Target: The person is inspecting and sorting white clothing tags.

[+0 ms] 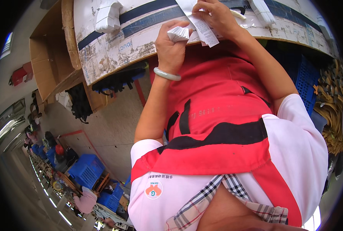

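My left hand [170, 50], with a pale bangle on its wrist, is closed around a bundle of folded white paper labels [178, 34] whose ends fan out above the fist. To its right, my right hand [215, 17] pinches a long white printed label strip [205, 32] near its upper part. That strip slants over the table's near edge, its lower end hanging toward my red apron [217, 88]. On the worktable [140, 42], a stack of white folded labels [108, 17] lies at the left, and another white stack [261, 12] lies at the right.
A cardboard box [50, 54] stands open against the table's left side. Black straps [117, 82] hang below the table edge. A blue crate [307, 82] and a heap of brown strips [332, 111] are at the right. More blue crates [87, 168] and a person [85, 200] are behind, at lower left.
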### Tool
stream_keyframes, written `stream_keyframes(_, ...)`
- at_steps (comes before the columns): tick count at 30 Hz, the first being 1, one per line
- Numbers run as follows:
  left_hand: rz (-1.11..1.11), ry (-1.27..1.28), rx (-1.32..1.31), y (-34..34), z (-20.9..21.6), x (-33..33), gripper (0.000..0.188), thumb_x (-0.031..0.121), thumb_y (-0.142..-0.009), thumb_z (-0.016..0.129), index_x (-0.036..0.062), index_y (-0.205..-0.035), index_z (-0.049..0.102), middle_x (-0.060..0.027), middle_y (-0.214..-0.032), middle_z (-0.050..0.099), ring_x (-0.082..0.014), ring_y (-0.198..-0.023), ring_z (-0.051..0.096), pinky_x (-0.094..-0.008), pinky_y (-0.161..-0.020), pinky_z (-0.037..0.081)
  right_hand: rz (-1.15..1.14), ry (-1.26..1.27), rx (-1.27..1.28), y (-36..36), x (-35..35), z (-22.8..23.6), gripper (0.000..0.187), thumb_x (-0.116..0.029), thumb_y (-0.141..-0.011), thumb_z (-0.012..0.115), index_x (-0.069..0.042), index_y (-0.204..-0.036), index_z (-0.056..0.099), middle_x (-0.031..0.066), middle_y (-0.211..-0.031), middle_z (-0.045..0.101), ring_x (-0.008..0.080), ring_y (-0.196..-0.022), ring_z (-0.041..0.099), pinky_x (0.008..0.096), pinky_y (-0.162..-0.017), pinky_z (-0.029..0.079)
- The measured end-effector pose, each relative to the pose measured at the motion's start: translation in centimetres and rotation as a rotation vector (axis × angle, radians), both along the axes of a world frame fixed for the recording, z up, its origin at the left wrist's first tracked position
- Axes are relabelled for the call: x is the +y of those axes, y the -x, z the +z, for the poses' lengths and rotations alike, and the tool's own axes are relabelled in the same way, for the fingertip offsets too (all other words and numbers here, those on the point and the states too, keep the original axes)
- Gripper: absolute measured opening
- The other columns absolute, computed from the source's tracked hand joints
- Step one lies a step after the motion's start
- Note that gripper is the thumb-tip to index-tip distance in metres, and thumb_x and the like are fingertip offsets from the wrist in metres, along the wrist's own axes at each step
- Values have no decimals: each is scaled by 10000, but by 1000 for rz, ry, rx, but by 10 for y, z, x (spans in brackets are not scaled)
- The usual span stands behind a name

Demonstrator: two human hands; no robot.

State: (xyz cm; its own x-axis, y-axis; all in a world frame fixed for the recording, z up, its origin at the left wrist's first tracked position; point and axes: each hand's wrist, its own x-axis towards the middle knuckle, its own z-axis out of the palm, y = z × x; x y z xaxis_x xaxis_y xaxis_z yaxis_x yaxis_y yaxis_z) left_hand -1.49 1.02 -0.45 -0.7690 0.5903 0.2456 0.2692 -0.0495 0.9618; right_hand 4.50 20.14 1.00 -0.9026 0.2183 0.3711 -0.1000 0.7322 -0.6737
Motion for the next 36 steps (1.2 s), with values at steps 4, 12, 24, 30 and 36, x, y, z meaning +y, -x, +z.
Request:
stream_keyframes(4,21,-30,73,1,-2,1,235,43,-823,750,45,-1054,707,17,-1036,629,-48,-869,572,-189,-715,463,-29,-56,23,-5,-4,-5,109,-111,-831,690,-39,-870,620,129,-920,553,318,-812,586,382,-695,478)
stream_keyframes(12,-38,16,64,-1,15,-11,251,-20,-820,694,0,-1070,695,-14,-897,670,-68,-786,607,-214,-667,497,50,462,-102,-27,-25,47,79,-113,-872,672,-40,-889,649,108,-905,599,230,-756,600,330,-682,483)
stream_keyframes(24,-31,-67,-392,-11,15,-17,238,-70,-770,595,-27,-982,694,-6,-766,662,-60,-679,582,-217,-592,480,131,236,-57,-43,-29,30,195,-120,-891,678,-13,-1054,684,57,-1007,677,113,-860,623,247,-782,512)
stream_keyframes(30,12,-45,-195,-18,26,-14,190,-39,-806,622,-27,-979,701,-28,-790,679,-70,-724,598,-222,-636,488,135,350,-81,-45,-26,20,175,-145,-913,660,-25,-1038,686,64,-886,679,123,-777,634,254,-717,525)
stream_keyframes(36,-65,2,-276,-14,9,-22,161,-8,-841,668,-17,-1000,681,-7,-789,669,-70,-746,594,-227,-650,484,151,280,0,-42,-31,19,189,-161,-911,662,-33,-1048,685,65,-918,686,145,-840,663,264,-774,539)
